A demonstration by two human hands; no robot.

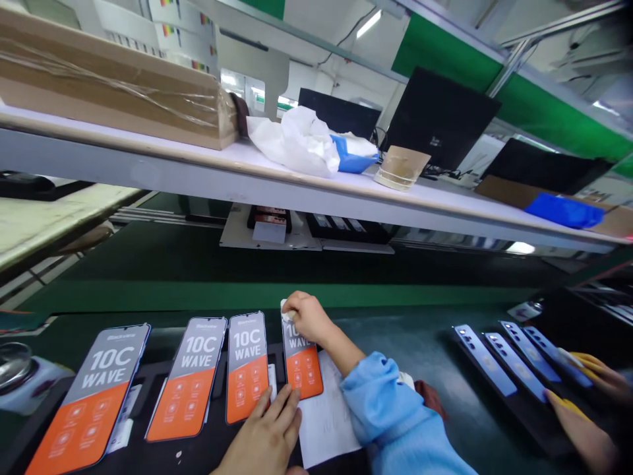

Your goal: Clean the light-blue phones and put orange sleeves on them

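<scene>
My right hand (306, 315) pinches a small white wipe (285, 310) against the top end of a smartphone (304, 369) with an orange and grey "10C WAVE" face. The hand hides part of that phone's upper face. Fingers stretched out, my left hand (270, 429) lies by the lower left corner of the same phone, fingertips at its edge. Left of it, face up in a black tray (180, 455), are three similar phones: a near one (247, 366), a middle one (189, 379) and a far left one (93, 396). A white paper sheet (329, 429) lies under my right forearm.
At right, a co-worker's hands in yellow finger covers (576, 409) touch another tray with several blue phones (487, 359). A metal-topped bottle (17, 369) stands far left. Above the green belt runs a shelf (198, 161) bearing a cardboard box (109, 86), crumpled white plastic (297, 138) and monitors (438, 119).
</scene>
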